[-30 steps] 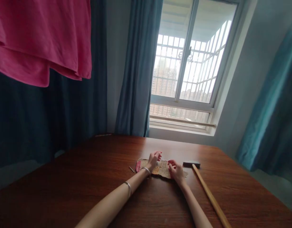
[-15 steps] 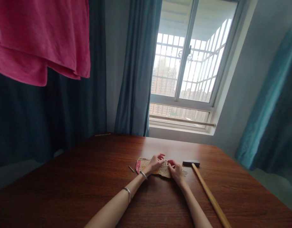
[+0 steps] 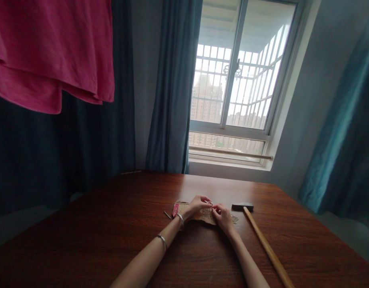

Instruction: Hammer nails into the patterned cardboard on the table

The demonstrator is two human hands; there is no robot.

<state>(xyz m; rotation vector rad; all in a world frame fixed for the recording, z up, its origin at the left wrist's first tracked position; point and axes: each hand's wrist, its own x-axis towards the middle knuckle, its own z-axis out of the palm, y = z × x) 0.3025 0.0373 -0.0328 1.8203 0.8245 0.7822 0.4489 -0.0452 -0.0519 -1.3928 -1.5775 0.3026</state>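
Note:
A flat, dotted beige piece [image 3: 207, 217] with a pink patterned left end [image 3: 175, 209] lies on the table under both hands. Its middle carries a cluster of small light bits, too small to name. My left hand [image 3: 198, 205] reaches over it with fingers curled together at the cluster's far edge. Close beside, my right hand [image 3: 222, 216] pinches thumb and fingers at the cluster's right side. What either hand holds is too small to tell. Several thin light sticks [image 3: 235, 219] lie by my right hand. A short metal rod [image 3: 167, 215] lies left of the piece.
A hammer with a dark head [image 3: 242, 207] and long wooden handle [image 3: 267, 248] lies right of my hands on the brown wooden table [image 3: 91, 232]. Pink cloth [image 3: 52, 52] hangs at upper left. Behind the table are blue curtains [image 3: 172, 88] and a barred window [image 3: 232, 88].
My left hand's fingers have curled down and closed near the cluster, where they were more raised. My right hand has stayed almost in place. The view has shifted slightly.

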